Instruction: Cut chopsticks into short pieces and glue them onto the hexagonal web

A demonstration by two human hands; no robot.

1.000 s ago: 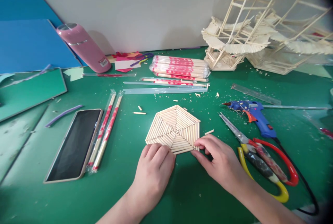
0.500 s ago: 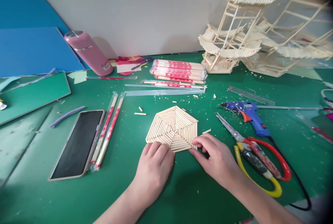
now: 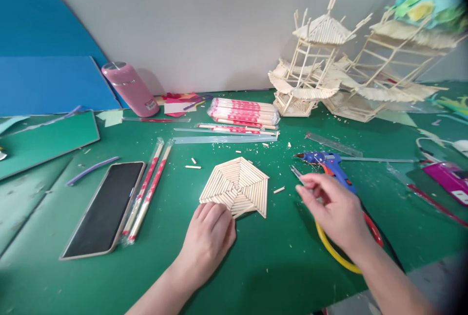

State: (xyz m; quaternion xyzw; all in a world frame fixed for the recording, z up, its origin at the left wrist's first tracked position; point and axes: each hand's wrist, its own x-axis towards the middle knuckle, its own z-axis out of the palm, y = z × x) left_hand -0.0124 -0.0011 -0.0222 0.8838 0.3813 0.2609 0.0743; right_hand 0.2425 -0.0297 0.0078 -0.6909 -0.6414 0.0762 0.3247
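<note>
Half-curled, the right hand (image 3: pixel 334 210) is now over the scissors (image 3: pixel 333 257), leaving the folded fingers of the left hand (image 3: pixel 210 239) seemingly to steady the hexagonal stick panel (image 3: pixel 236 186) between far and near edges of the desk (image 3: pixel 270 276), neither hand's grasp being clear.

Our right hand (image 3: pixel 332 210), at the lower right corner of the hexagonal stick panel (image 3: pixel 237 186) a half-second ago, has swung off it to hang over the scissors (image 3: pixel 328 250), hiding their middle. Our view has shifted, bringing in green and blue craft pieces (image 3: pixel 426 0) atop the right-hand stick tower (image 3: pixel 405 36) and more of a magenta object (image 3: pixel 443 178).
</note>
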